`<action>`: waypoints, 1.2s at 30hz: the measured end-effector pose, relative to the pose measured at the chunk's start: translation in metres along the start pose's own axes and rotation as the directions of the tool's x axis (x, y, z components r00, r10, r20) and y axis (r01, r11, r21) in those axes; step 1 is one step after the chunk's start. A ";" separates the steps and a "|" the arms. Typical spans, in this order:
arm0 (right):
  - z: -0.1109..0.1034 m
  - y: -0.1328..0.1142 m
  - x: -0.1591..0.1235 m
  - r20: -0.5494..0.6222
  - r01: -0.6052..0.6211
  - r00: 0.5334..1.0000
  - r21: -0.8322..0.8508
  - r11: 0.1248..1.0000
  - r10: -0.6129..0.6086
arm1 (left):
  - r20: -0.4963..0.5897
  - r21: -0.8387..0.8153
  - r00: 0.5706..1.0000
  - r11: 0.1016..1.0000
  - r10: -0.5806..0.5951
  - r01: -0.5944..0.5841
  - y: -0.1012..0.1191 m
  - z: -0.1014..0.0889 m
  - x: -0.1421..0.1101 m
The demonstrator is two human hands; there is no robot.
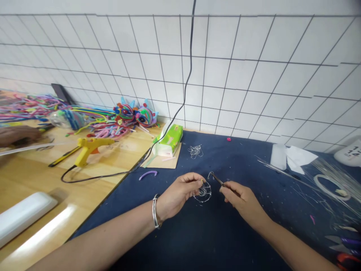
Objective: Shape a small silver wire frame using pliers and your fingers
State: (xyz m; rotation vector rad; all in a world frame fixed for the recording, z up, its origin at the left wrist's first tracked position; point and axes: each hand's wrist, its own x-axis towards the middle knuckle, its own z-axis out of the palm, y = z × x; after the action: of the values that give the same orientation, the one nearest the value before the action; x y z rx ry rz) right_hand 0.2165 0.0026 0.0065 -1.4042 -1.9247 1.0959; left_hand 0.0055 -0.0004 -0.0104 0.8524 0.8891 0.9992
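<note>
My left hand (pixel 180 192) is closed, pinching a small round silver wire frame (pixel 207 197) by its upper left edge between thumb and fingertips. Loops of thin wire show inside the ring. Just to the right, my right hand (pixel 239 197) is wrapped round slim dark pliers (pixel 217 179), whose tip points up and left toward the frame. At that tip is a short bent piece of wire (pixel 210 174), apart from the ring. The handles are mostly hidden in my palm. Beyond both hands, a tangle of silver wire (pixel 195 151) lies on the dark blue cloth (pixel 225 237).
A yellow glue gun (pixel 86 150) lies left, its black cable (pixel 184 94) crossing upward. A green tissue pack (pixel 172 139), colourful pipe cleaners (pixel 28 105) and a purple strip (pixel 148 174) are about. Another person's hand (pixel 19 135) is far left. Straight wires (pixel 332 173) and scissors (pixel 342 242) lie right.
</note>
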 end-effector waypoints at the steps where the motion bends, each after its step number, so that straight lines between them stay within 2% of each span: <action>1: 0.000 0.000 0.000 0.000 -0.004 1.000 0.001 1.000 0.004 | 0.001 0.011 1.000 1.000 0.001 -0.001 0.000 -0.001 0.001; 6: 0.000 -0.001 -0.001 0.011 -0.017 1.000 0.008 1.000 0.017 | -0.015 0.109 0.999 0.994 0.035 -0.033 0.001 0.000 0.001; 12: 0.006 0.000 -0.001 0.008 -0.004 1.000 0.037 0.999 0.004 | 0.019 0.170 0.996 0.981 0.092 -0.094 -0.003 0.003 0.001; 24: 0.015 0.000 -0.004 -0.011 0.024 1.000 0.071 0.997 -0.023 | 0.074 0.144 0.994 0.986 0.078 -0.088 -0.008 0.011 -0.004; 36: 0.013 0.003 -0.004 0.052 -0.058 0.997 0.198 0.978 0.048 | 0.050 0.151 0.996 0.985 0.072 -0.079 -0.007 0.010 -0.003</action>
State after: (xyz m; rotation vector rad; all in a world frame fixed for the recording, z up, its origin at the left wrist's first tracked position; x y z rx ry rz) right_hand 0.2089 -0.0050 -0.0025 -1.3364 -1.7622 1.3188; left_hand 0.0156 -0.0071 -0.0123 1.0412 0.9098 0.9833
